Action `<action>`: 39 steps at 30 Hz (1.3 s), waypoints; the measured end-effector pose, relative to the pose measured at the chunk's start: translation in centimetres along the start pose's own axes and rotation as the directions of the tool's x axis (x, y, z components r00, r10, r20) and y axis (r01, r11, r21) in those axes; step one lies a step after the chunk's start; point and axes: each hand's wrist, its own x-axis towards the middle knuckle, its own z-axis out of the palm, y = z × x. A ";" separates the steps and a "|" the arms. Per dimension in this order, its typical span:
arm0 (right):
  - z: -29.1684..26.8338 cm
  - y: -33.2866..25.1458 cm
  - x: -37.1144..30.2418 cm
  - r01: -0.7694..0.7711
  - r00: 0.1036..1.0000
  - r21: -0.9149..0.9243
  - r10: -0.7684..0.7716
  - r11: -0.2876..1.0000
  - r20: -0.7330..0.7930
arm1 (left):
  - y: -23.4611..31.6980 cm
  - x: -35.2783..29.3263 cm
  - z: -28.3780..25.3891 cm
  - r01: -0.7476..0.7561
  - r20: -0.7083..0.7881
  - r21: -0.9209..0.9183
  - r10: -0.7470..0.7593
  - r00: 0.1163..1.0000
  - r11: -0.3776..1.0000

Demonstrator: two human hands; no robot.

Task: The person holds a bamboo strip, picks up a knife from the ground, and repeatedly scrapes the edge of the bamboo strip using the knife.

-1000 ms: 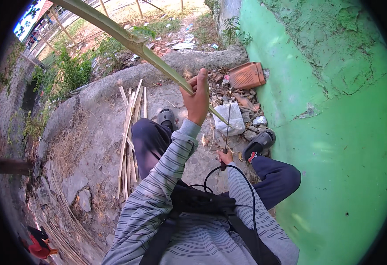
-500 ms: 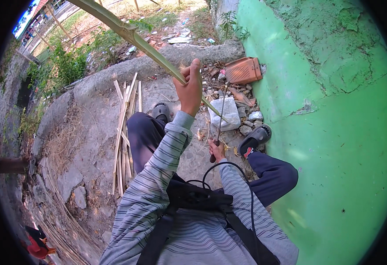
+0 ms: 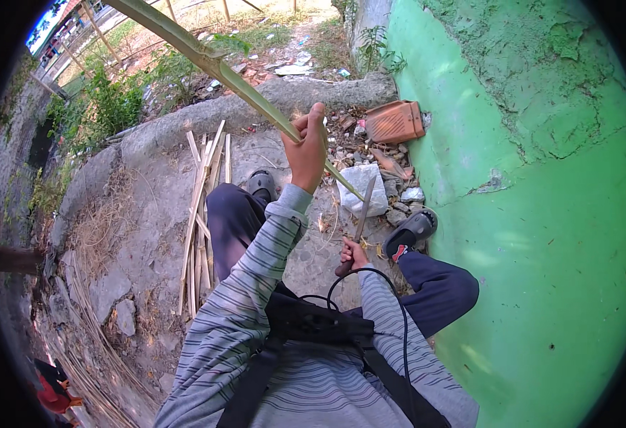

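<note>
My left hand (image 3: 306, 157), raised in front of me, is closed round a long pale-green bamboo piece (image 3: 213, 65). The bamboo slants from the upper left down to a narrow tip over a white stone block (image 3: 379, 202). Lower and to the right, my right hand (image 3: 355, 254) grips the brown handle of a long-bladed knife (image 3: 363, 212). The knife's blade points up and away, with its flat side turned to view near the bamboo's tip. Whether blade and bamboo touch I cannot tell.
Split bamboo strips (image 3: 197, 214) lie on the ground left of my knee. An orange roof tile (image 3: 395, 122) leans by the green wall (image 3: 527, 235) on the right, above loose rubble (image 3: 399, 208). A low concrete ledge (image 3: 256, 98) curves across the far side. A black cable crosses my right forearm.
The knife has turned from nearly edge-on to showing its flat blade, and its tip has come lower. My left hand and the bamboo have shifted slightly down in view.
</note>
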 end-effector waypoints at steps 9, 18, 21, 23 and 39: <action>5.0 -1.4 -2.2 0.051 0.982 0.269 -0.098 0.962 0.163 | 0.1 -1.2 0.9 0.020 0.000 0.091 -0.020 1.000 0.996; 8.1 -3.0 -3.8 0.338 0.925 -0.214 -0.365 0.916 -0.101 | 0.0 -0.6 0.4 0.015 0.022 -0.007 -0.015 1.000 1.000; 7.6 -2.6 -3.2 0.375 0.886 -0.264 -0.427 0.889 -0.180 | -0.2 -0.7 0.0 -0.003 0.025 0.019 0.002 1.000 1.000; 7.5 -2.3 -2.5 0.382 0.836 -0.394 -0.494 0.836 -0.239 | -0.4 -0.4 -0.3 -0.013 0.013 0.040 0.013 1.000 0.999; 1.3 -1.6 -0.7 -0.008 1.000 0.159 0.009 0.987 -0.008 | -0.2 -0.3 0.5 -0.047 0.022 0.036 0.046 0.999 0.998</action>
